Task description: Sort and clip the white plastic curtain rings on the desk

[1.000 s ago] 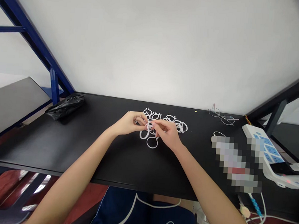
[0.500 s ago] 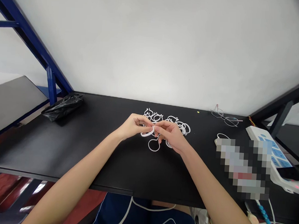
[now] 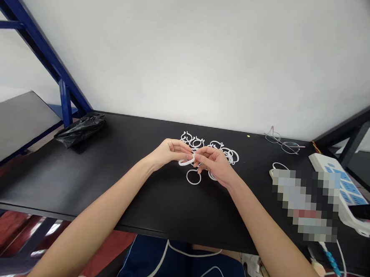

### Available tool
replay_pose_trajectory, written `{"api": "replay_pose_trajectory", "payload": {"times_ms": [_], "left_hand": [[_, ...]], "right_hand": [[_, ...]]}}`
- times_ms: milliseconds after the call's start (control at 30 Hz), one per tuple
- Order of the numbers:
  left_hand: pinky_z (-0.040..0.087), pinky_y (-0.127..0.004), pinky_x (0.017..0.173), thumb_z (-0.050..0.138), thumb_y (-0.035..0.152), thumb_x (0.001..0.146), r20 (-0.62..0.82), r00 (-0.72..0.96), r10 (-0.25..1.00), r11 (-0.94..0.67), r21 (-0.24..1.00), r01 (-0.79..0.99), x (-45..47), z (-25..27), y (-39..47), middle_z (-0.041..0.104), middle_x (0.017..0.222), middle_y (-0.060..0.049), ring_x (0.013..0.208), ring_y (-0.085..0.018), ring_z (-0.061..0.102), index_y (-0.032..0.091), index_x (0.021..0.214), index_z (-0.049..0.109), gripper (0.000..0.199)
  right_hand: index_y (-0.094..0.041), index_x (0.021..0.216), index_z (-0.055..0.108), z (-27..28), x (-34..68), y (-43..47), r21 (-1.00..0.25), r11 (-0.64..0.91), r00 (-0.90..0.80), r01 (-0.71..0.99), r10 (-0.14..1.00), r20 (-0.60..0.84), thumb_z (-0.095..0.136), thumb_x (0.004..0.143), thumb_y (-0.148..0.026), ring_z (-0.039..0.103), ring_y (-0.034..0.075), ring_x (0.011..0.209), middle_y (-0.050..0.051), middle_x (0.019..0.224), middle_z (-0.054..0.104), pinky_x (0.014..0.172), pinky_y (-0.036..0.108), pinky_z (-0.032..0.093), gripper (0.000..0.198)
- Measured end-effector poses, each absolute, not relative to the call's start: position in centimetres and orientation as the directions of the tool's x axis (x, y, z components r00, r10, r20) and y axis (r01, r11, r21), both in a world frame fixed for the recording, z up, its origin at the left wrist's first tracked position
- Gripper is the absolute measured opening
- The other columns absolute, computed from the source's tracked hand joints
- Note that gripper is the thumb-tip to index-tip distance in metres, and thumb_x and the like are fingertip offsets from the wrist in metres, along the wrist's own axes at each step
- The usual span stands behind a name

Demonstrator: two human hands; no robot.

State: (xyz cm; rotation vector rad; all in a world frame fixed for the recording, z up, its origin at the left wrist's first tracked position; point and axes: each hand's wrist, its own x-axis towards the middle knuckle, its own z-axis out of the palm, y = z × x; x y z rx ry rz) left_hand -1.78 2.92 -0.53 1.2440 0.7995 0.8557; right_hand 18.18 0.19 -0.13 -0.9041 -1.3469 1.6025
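Note:
Between my two hands is a white plastic ring (image 3: 186,161), like a shower curtain ring, raised a little over the black table. The fingers of my left hand (image 3: 176,151) pinch it from the left. My right hand (image 3: 214,163) pinches its right end, thumb and index finger close to the left fingertips. Whether the ring's ends are joined is hidden by the fingers. One white ring (image 3: 194,177) lies just below the hands. Several more white rings (image 3: 198,143) with small open clip ends lie behind them, and another group of rings (image 3: 232,155) lies beyond my right hand.
A crumpled black plastic bag (image 3: 80,128) lies at the table's (image 3: 135,127) back left. Eyeglasses (image 3: 283,143) rest at the back right, near a white power strip (image 3: 342,181) and a blurred-out object (image 3: 303,204). A white wall stands behind; cables hang at the front edge.
The view has shifted slightly, so everything sits a little to the right and higher. Both hands keep their pinch on the same ring, with hardly any movement of the fingers.

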Motion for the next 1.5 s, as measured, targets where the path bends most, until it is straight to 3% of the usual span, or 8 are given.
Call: {"api": "replay_pose_trajectory", "payload": {"times_ms": [100,200,333,500,733,933,1233,1500], "left_hand": [[0.054,-0.026,0.068,0.086,0.027,0.061,-0.047,0.434,0.9,0.117,0.984,-0.136,-1.5,-0.5,2.9,0.074,0.082,-0.006,0.076,-0.016,0.069,0.013,0.086,0.071,0.033],[0.054,-0.024,0.062,0.072,0.046,0.077,0.0,0.361,0.932,0.07,0.981,-0.179,-0.9,-0.8,2.8,0.07,0.084,-0.005,0.073,-0.014,0.067,0.014,0.094,0.068,0.037],[0.036,-0.019,0.041,0.044,0.062,0.089,0.228,0.255,0.94,-0.22,0.974,-0.06,0.2,-1.2,1.9,0.053,0.063,0.002,0.046,-0.007,0.044,0.014,0.095,0.064,0.052],[0.03,-0.021,0.047,0.043,0.055,0.093,0.506,0.166,0.846,-0.527,0.842,0.119,0.5,-1.3,0.6,0.046,0.057,0.004,0.048,-0.007,0.037,0.014,0.08,0.059,0.045],[0.033,-0.022,0.05,0.041,0.039,0.097,0.614,0.179,0.769,-0.639,0.73,0.243,0.1,-0.6,0.4,0.048,0.056,0.003,0.049,-0.008,0.041,0.014,0.078,0.061,0.038],[0.038,-0.022,0.053,0.036,0.03,0.098,0.806,0.136,0.577,-0.801,0.524,0.291,0.1,-0.7,0.2,0.057,0.063,-0.001,0.053,-0.009,0.049,0.012,0.081,0.062,0.036],[0.037,-0.022,0.049,0.03,0.033,0.099,0.78,0.135,0.611,-0.792,0.597,0.131,0.4,-1.1,-0.4,0.053,0.054,-0.001,0.048,-0.009,0.047,0.014,0.068,0.061,0.048],[0.035,-0.023,0.046,0.036,0.052,0.095,0.755,0.152,0.638,-0.768,0.639,0.044,1.0,-0.5,-1.1,0.05,0.051,0.001,0.044,-0.008,0.044,0.014,0.064,0.06,0.054]], "right_hand": [[-0.016,0.081,0.067,0.0,18.1,0.1,-0.988,-0.066,-0.41,-0.137,0.912,-0.004,0.077,0.074,-0.039,0.064,0.012,0.068,0.002,0.076,0.067,0.057,0.024,0.057,0.025],[-0.017,0.08,0.066,0.1,17.8,-0.1,-0.988,0.033,-0.292,-0.15,0.954,0.076,0.077,0.074,-0.04,0.064,0.011,0.064,0.0,0.072,0.067,0.064,0.028,0.058,0.026],[-0.018,0.08,0.065,0.0,17.1,-0.4,-0.976,0.187,-0.127,-0.109,0.972,0.2,0.078,0.074,-0.04,0.068,0.014,0.067,0.001,0.071,0.069,0.07,0.031,0.058,0.026],[-0.019,0.08,0.065,-0.6,16.3,-1.2,-0.952,0.29,-0.131,-0.096,0.945,0.301,0.077,0.075,-0.038,0.07,0.016,0.068,0.001,0.075,0.069,0.071,0.033,0.06,0.023],[-0.021,0.088,0.066,-1.5,15.8,-2.0,-0.845,0.531,-0.088,0.063,0.846,0.525,0.067,0.086,-0.024,0.069,0.015,0.073,0.002,0.081,0.067,0.072,0.032,0.06,0.004],[-0.021,0.092,0.064,-1.9,15.5,-2.4,-0.717,0.681,-0.093,0.147,0.731,0.676,0.064,0.087,-0.016,0.067,0.015,0.076,0.003,0.085,0.068,0.07,0.03,0.058,0.007],[-0.021,0.08,0.046,-1.7,15.9,-2.8,-0.422,0.791,-0.304,0.444,0.576,0.759,0.046,0.095,-0.02,0.04,0.007,0.043,-0.007,0.056,0.043,0.043,0.02,0.033,0.015],[-0.021,0.077,0.048,-2.2,15.5,-3.2,-0.331,0.843,-0.266,0.424,0.465,0.844,0.042,0.098,-0.024,0.044,0.01,0.047,-0.004,0.057,0.049,0.048,0.024,0.034,0.022]]}}
